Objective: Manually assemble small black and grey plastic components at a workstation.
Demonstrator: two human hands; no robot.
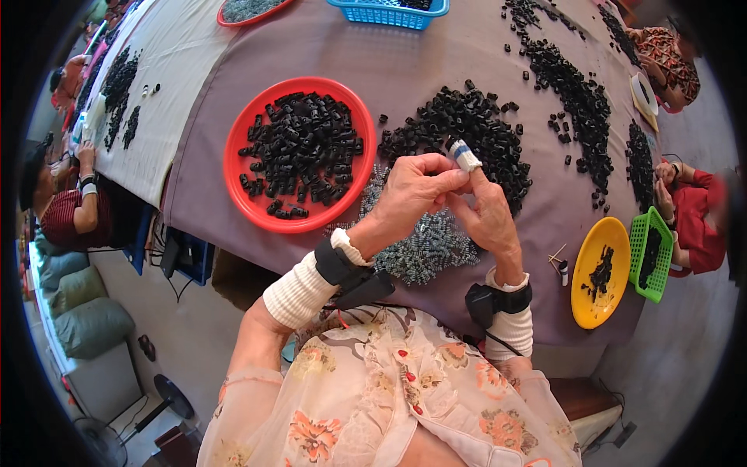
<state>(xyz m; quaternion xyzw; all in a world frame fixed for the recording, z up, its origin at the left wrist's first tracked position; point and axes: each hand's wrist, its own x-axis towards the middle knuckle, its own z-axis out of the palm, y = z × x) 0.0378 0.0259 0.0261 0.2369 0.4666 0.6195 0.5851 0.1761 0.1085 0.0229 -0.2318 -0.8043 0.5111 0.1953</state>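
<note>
Mauve cloth (296,48), stubby black pieces (465,117), wiry springs (426,253) — hands (412,191) touching

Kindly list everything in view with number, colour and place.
red plates: two, red, left, top
yellow plate: one, yellow, right
blue basket: one, blue, top
green basket: one, green, right
black pieces: many, black, centre, sides
small parts: many, grey, near hands
banded piece: one, white, blue, right fingertips
tablecloths: two, mauve, cream, underneath
sacks: several, greenish, left
people: several, mixed clothing, sides
shirt: one, pale, bottom
cuffs: two, white, forearms
wristbands: two, black, wrists
left hand, right hand: two, bare, centre
</note>
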